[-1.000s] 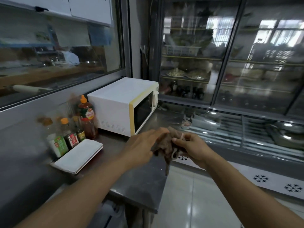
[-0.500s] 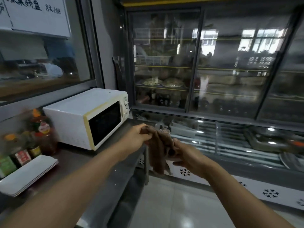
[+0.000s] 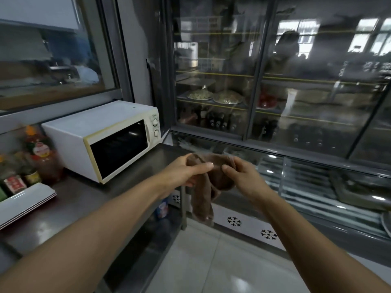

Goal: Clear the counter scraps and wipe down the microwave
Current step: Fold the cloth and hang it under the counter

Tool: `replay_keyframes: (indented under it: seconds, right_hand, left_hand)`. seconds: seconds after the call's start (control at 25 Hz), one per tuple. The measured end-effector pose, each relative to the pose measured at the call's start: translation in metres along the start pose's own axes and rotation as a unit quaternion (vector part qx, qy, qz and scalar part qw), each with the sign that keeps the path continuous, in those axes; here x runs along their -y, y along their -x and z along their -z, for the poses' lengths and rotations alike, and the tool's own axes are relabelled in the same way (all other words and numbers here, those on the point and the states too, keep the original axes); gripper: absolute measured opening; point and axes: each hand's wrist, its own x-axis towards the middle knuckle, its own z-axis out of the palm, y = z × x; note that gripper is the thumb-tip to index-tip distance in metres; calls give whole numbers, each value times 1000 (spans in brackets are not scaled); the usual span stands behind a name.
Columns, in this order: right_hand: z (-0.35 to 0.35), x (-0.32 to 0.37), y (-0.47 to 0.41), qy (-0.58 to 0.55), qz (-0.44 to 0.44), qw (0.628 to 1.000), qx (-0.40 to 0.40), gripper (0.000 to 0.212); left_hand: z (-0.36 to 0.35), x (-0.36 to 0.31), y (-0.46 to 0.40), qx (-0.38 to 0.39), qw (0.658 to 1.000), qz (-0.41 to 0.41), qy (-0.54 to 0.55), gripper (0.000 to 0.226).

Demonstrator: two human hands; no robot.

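Both arms are reaching forward; the left hand (image 3: 186,170) and right hand (image 3: 241,174) are pinching a crumpled brown cloth (image 3: 209,187) between curled fingers, its tail hanging below them, right of the white boxy microwave (image 3: 101,136) on the steel desk (image 3: 84,199).

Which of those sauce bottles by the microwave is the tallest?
The one with the orange cap, holding reddish sauce, right beside the microwave. Its cap rises well above the shorter bottles to its left, which reach only about its label.
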Motion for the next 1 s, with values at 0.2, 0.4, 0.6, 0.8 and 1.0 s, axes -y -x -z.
replay_keyframes:
  seconds: [0.2,0.4,0.6,0.8,1.0]
  right_hand:
    - [22,-17,-53,15,9,998,-61,12]
    - [55,-31,-125,37,-17,993,-109,8]
    - [65,-46,-185,111,26,990,-84,34]
    - [73,-60,-227,198,165,966,-11,67]
    - [97,-70,-291,126,166,974,93,33]
  left_hand:
    - [-2,1,-58,-87,996,33,4,21]
    - [22,-2,-129,-99,991,40,86,22]
    - [34,-17,-199,-161,982,49,83,25]
    - [48,-38,-252,-239,968,-17,-78,29]
    - [47,-62,-299,-311,946,-16,-91,34]
